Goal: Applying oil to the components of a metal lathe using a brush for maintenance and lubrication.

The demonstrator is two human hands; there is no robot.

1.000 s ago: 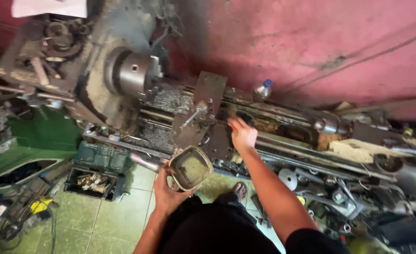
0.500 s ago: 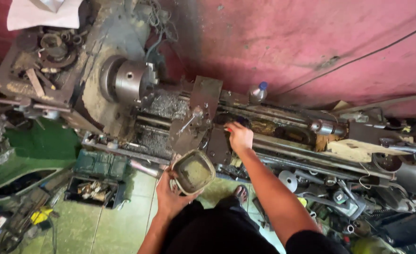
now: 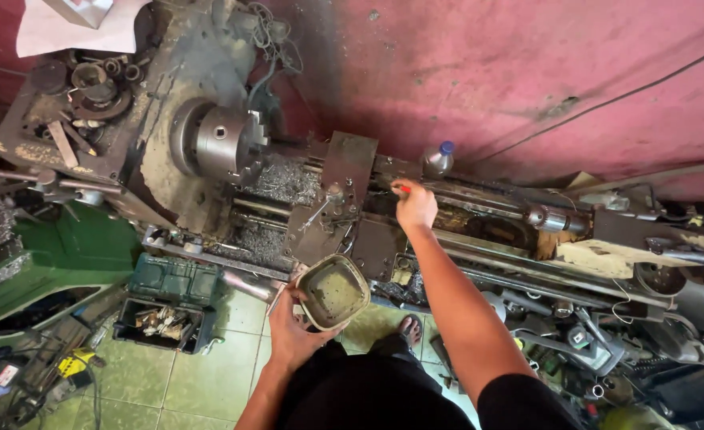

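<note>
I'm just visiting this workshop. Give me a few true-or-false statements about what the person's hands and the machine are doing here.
1. The left hand holds a small container. True.
2. The right hand rests on the floor tiles. False: it reaches onto the lathe, gripping a small red-tipped thing.
3. Metal shavings lie beside the chuck. True.
4. The wall behind is blue. False: it is reddish pink.
5. A bottle stands behind the machine. True.
</note>
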